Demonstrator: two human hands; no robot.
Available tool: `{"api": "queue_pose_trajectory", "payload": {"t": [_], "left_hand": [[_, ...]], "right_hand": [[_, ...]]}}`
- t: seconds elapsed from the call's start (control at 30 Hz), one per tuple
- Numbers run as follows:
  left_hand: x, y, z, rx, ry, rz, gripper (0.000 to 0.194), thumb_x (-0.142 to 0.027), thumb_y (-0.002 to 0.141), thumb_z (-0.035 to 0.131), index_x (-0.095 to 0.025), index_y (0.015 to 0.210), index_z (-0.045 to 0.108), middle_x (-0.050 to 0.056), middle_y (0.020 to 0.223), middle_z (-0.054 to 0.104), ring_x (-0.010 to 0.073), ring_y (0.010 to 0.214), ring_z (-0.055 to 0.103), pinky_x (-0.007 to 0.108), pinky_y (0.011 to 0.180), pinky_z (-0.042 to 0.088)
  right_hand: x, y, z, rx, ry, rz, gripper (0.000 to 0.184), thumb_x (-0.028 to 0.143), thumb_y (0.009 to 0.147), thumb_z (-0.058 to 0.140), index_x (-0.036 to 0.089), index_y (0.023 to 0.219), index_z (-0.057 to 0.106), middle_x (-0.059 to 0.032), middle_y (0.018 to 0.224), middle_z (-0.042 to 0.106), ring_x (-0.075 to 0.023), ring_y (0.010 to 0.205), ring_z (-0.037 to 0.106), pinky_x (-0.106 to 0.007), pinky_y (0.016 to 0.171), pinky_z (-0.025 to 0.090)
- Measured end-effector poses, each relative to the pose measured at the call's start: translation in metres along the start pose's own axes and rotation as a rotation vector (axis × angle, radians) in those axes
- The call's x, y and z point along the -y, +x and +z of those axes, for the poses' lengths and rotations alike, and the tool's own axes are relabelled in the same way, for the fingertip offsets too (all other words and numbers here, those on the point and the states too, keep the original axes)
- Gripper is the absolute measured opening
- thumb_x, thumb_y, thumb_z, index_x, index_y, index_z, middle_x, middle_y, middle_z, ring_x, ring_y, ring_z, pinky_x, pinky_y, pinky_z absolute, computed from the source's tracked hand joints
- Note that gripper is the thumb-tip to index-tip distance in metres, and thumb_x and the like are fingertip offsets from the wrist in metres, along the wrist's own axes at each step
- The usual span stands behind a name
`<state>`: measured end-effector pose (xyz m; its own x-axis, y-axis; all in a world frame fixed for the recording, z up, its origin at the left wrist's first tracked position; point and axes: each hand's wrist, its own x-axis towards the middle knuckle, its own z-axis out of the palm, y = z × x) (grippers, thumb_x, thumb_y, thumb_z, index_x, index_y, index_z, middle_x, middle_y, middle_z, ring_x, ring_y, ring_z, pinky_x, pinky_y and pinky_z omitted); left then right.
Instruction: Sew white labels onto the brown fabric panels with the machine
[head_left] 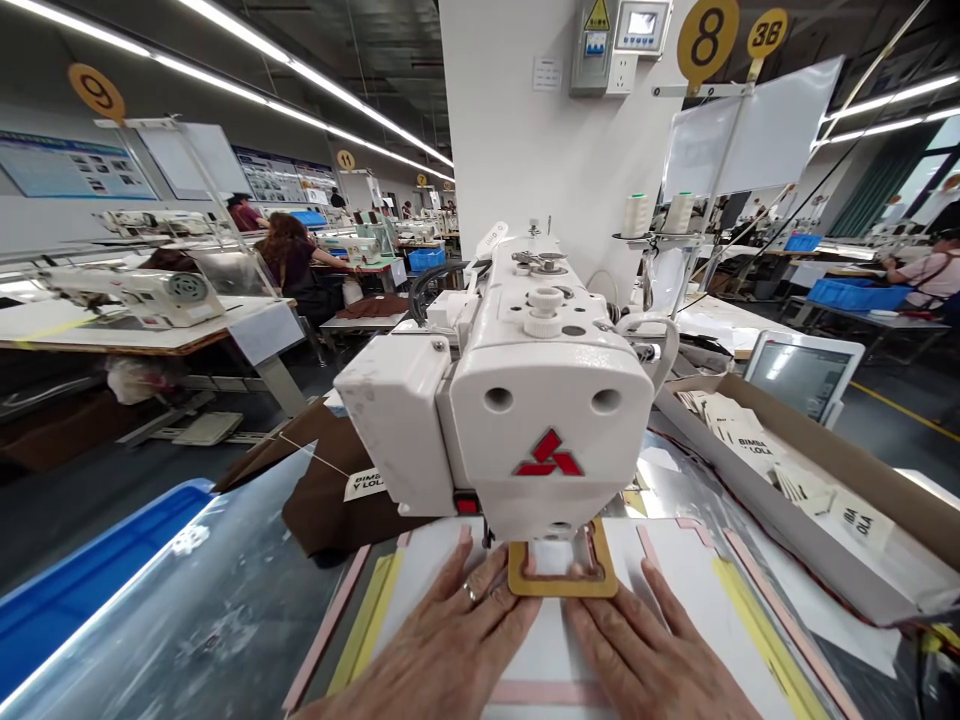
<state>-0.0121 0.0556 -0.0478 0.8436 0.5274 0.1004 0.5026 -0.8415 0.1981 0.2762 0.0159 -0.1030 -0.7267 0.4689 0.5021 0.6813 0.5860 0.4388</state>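
A white sewing machine (517, 400) with a red three-diamond logo fills the middle of the view. Under its head sits a tan rectangular clamp frame (561, 582) on a white template board (679, 575) edged with pink and yellow strips. My left hand (442, 645) lies flat on the board, fingers stretched out and touching the frame's left side; a ring shows on one finger. My right hand (649, 650) lies flat beside it, fingers spread just below and right of the frame. Neither hand holds anything.
A long cardboard tray (847, 480) of printed labels runs along the right, with a tablet screen (806, 375) behind it. Brown fabric (330, 500) with a label lies left of the machine. A blue bin (82, 580) is at lower left. Other workers sit at distant tables.
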Motion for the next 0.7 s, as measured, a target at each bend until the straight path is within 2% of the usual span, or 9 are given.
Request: {"api": "queue_pose_trajectory", "payload": {"t": [0.1, 0.2, 0.37, 0.43, 0.53, 0.63, 0.7], "left_hand": [[0.0025, 0.0008, 0.0045, 0.059, -0.018, 0.007, 0.113, -0.064, 0.100, 0.069, -0.035, 0.167, -0.016, 0.008, 0.172, 0.023, 0.0353, 0.157, 0.031, 0.063, 0.130, 0.012], [0.0026, 0.0037, 0.0045, 0.092, -0.037, -0.008, 0.119, -0.059, 0.096, 0.077, -0.035, 0.167, -0.016, 0.008, 0.172, 0.023, 0.0349, 0.157, 0.030, 0.062, 0.130, 0.011], [0.0012, 0.0087, 0.0003, 0.148, 0.038, -0.026, 0.113, -0.056, 0.094, 0.081, -0.028, 0.171, 0.003, 0.009, 0.171, 0.028, 0.0342, 0.158, 0.027, 0.062, 0.130, 0.015], [0.0019, 0.0082, 0.0015, 0.119, 0.073, 0.001, 0.110, -0.058, 0.095, 0.079, -0.026, 0.171, 0.006, 0.010, 0.170, 0.030, 0.0350, 0.157, 0.030, 0.063, 0.129, 0.019], [0.0034, 0.0050, 0.0055, -0.010, 0.081, 0.037, 0.103, -0.065, 0.100, 0.069, -0.029, 0.171, 0.005, 0.010, 0.168, 0.037, 0.0357, 0.154, 0.038, 0.061, 0.129, 0.022], [0.0043, 0.0019, 0.0073, -0.095, 0.077, 0.051, 0.096, -0.068, 0.103, 0.061, -0.032, 0.171, 0.004, 0.009, 0.167, 0.040, 0.0352, 0.152, 0.041, 0.057, 0.130, 0.023], [0.0047, 0.0009, 0.0071, -0.097, 0.082, 0.057, 0.095, -0.067, 0.103, 0.060, -0.031, 0.171, 0.004, 0.009, 0.167, 0.038, 0.0347, 0.153, 0.040, 0.056, 0.130, 0.024]], "right_hand": [[0.0001, 0.0023, 0.0009, 0.005, -0.025, -0.003, 0.056, 0.054, 0.115, 0.032, 0.019, 0.130, 0.072, -0.0022, 0.134, 0.074, -0.0260, 0.116, 0.071, -0.042, 0.094, 0.059], [0.0005, 0.0016, 0.0028, 0.010, -0.030, 0.015, 0.054, 0.051, 0.115, 0.031, 0.020, 0.133, 0.070, -0.0018, 0.139, 0.071, -0.0253, 0.119, 0.070, -0.041, 0.088, 0.061], [0.0006, -0.0002, 0.0021, 0.035, -0.028, 0.016, 0.052, 0.049, 0.115, 0.031, 0.020, 0.133, 0.070, -0.0036, 0.142, 0.069, -0.0265, 0.120, 0.070, -0.042, 0.089, 0.061], [0.0009, -0.0019, 0.0019, 0.049, -0.026, 0.009, 0.051, 0.048, 0.115, 0.032, 0.020, 0.134, 0.070, -0.0040, 0.144, 0.068, -0.0264, 0.123, 0.069, -0.041, 0.090, 0.061], [0.0019, -0.0052, 0.0035, 0.039, -0.020, 0.009, 0.055, 0.056, 0.113, 0.035, 0.019, 0.136, 0.069, -0.0064, 0.145, 0.068, -0.0271, 0.124, 0.068, -0.042, 0.093, 0.060], [0.0038, -0.0061, 0.0071, 0.021, 0.009, 0.023, 0.052, 0.053, 0.112, 0.041, 0.016, 0.139, 0.067, -0.0106, 0.145, 0.067, -0.0275, 0.128, 0.065, -0.044, 0.104, 0.055], [0.0057, -0.0035, 0.0096, 0.027, 0.044, 0.027, 0.052, 0.049, 0.111, 0.044, 0.013, 0.143, 0.064, -0.0137, 0.145, 0.066, -0.0281, 0.132, 0.063, -0.045, 0.112, 0.050]]}}
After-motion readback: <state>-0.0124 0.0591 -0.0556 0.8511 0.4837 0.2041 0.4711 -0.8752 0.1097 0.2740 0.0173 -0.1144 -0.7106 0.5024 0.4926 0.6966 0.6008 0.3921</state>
